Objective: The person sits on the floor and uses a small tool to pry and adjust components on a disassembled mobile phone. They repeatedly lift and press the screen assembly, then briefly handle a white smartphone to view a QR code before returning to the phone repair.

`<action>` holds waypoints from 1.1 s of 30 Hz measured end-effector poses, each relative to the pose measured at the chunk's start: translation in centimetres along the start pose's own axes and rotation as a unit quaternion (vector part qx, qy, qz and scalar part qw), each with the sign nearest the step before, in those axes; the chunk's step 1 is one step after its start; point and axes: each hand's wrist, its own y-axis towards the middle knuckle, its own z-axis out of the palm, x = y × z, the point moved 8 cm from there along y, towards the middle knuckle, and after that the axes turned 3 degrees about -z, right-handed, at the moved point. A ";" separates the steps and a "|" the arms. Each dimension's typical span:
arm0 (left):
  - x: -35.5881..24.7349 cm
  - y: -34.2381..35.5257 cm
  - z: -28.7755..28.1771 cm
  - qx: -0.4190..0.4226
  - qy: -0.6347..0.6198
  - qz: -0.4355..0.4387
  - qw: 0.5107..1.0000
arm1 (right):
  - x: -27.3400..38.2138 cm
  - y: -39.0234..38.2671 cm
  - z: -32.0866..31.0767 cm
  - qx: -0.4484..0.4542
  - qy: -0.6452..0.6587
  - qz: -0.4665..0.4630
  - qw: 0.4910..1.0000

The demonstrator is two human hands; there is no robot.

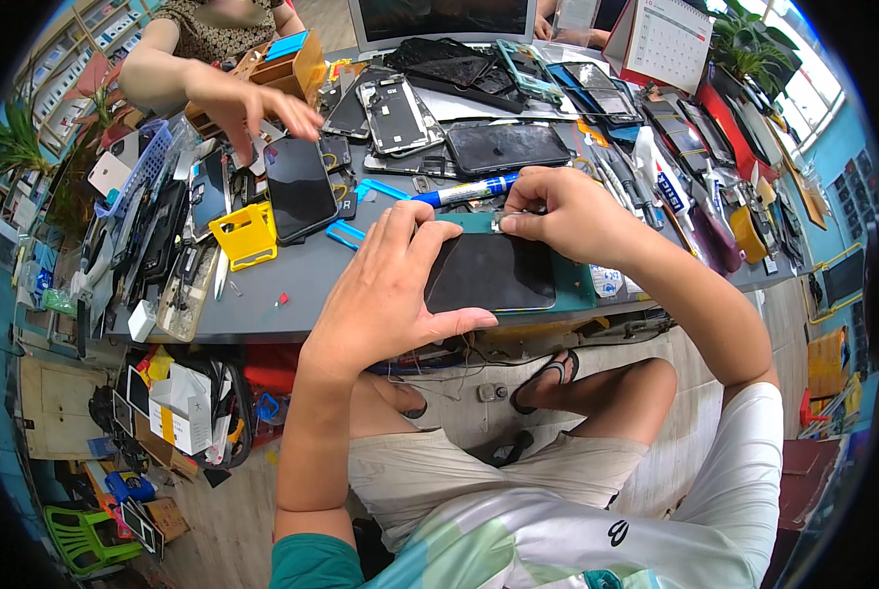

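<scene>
My left hand holds a dark phone screen from its left side, thumb along the lower edge and fingers over the upper left. The screen lies on a teal mat at the desk's front. My right hand pinches a small pale piece at the screen's upper edge; what it is, I cannot make out. Just behind my hands lie a blue-and-white marker and light blue plastic pieces.
Phones and parts crowd the grey desk, with a yellow stand, blue basket, laptop and calendar. A co-worker's hand reaches over the left side; another person's hand is at the back.
</scene>
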 end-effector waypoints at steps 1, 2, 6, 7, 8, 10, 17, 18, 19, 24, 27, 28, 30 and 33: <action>0.0 0.0 0.0 0.000 0.001 -0.001 1.000 | 0.1 0.1 0.0 0.002 0.003 0.003 1.000; 0.0 0.0 0.0 0.001 0.001 -0.002 1.000 | 0.0 0.1 0.0 0.004 0.002 0.017 1.000; 0.0 0.0 0.0 0.003 -0.001 -0.004 1.000 | -0.5 0.0 0.0 0.040 -0.009 0.086 0.995; 0.0 0.0 0.0 0.003 -0.001 -0.004 1.000 | -0.3 0.0 0.0 0.041 -0.005 0.090 0.995; 0.0 0.1 0.0 0.004 -0.001 -0.004 1.000 | -0.2 0.0 0.0 0.043 -0.001 0.094 0.995; 0.0 0.1 0.0 0.004 -0.001 -0.002 1.000 | -0.2 -0.2 0.0 0.050 0.010 0.117 0.992; 0.1 0.1 0.0 0.013 -0.005 -0.007 1.000 | -0.3 -0.3 0.0 0.062 0.045 0.148 0.986; 0.1 0.1 0.1 0.014 -0.005 -0.008 1.000 | -0.5 -0.3 -0.1 0.058 0.028 0.143 0.988; 0.1 0.2 0.1 0.015 -0.005 -0.008 1.000 | -0.7 -0.3 -0.1 0.057 0.021 0.133 0.989; 0.0 0.1 0.0 0.007 -0.005 -0.005 1.000 | 2.6 -1.6 -0.3 -0.073 -0.105 -0.185 0.974; 0.0 0.0 0.0 0.006 -0.004 -0.008 1.000 | 3.6 -3.7 0.3 -0.134 -0.193 -0.289 0.928; 0.0 0.0 0.0 0.006 -0.005 -0.007 1.000 | 3.4 -3.7 0.4 -0.140 -0.188 -0.289 0.928; 0.0 0.0 0.0 0.004 -0.003 -0.004 1.000 | 3.2 -3.7 0.5 -0.152 -0.179 -0.288 0.928; 0.0 0.0 -0.1 0.000 -0.006 -0.006 1.000 | 2.5 -2.8 0.5 -0.146 -0.082 -0.253 0.953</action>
